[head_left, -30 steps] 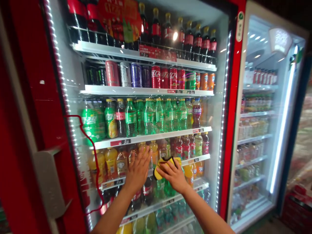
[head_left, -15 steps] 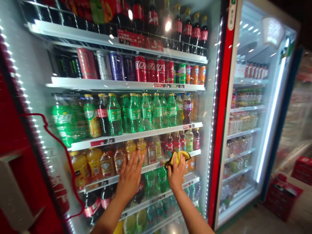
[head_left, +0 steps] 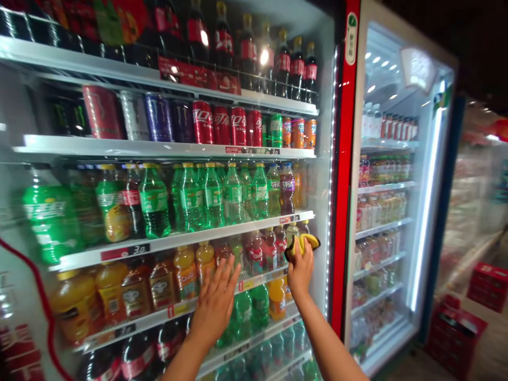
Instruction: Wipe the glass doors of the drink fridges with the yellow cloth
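The grip of the right hand [head_left: 300, 269] is grasping a yellow cloth [head_left: 311, 242] with dark edging, pinching it against the glass door [head_left: 322, 190] a little to the left of the red upright [head_left: 348, 132]. The left hand [head_left: 217, 296] is holding nothing; its fingers are lying spread over the glass door, farther left of the red upright and lower than the cloth. Whether its palm is touching is not showing.

In judgement, good technique is calling for a flatter cloth: bunched folds are probably bearing on the glass door in few places, and one corner is jutting toward the red upright. Even pressure is likely mattering more than force, and the left hand is best bearing lightly.

Left of the red upright, the glass door is covering shelves [head_left: 166, 148] of cans [head_left: 240, 127] and green bottles [head_left: 234, 193]; a light strip [head_left: 330, 211] is running just beside the red upright. Right of the red upright, a second cooler [head_left: 424, 132] is glowing. Beyond that cooler, well apart from the red upright, red boxes [head_left: 456, 333] are resting on the floor [head_left: 496, 344].
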A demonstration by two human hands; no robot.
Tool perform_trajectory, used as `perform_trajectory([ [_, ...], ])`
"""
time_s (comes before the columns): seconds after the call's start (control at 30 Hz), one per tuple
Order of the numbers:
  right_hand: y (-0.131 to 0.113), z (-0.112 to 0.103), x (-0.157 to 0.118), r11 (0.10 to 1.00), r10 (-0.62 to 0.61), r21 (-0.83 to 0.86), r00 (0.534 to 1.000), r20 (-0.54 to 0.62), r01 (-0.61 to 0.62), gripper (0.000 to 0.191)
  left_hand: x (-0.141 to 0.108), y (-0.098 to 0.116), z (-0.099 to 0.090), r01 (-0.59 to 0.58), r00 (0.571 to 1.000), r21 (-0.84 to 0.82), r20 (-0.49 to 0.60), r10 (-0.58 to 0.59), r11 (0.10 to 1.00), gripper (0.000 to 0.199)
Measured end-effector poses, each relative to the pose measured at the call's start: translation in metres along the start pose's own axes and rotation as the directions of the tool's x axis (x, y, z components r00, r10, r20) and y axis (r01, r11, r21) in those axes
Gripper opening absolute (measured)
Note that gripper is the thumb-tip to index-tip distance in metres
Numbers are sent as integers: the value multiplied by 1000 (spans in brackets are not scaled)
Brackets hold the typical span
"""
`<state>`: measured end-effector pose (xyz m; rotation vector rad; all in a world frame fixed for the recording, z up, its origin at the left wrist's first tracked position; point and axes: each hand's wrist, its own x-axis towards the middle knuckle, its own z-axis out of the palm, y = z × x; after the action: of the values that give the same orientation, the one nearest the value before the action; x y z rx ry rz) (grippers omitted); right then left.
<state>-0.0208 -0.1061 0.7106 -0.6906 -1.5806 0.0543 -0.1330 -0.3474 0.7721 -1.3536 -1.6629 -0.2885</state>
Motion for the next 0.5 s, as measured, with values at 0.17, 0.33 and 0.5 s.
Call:
perform_trajectory([
  [0.17,-15,1,-41,982,-178,-40,976,128,185,87,5,10,11,-37,999,-34,1,37,999,61],
  [0.33,12,-5,35,942,-330,-12,935,130,335,80,30,22,25,-41,999,-42,11,41,998,63],
  [0.5,60,-3,26,1000,0,-3,999,-33,0,84,38,38,39,-64,998,-35,17,65,997,66],
])
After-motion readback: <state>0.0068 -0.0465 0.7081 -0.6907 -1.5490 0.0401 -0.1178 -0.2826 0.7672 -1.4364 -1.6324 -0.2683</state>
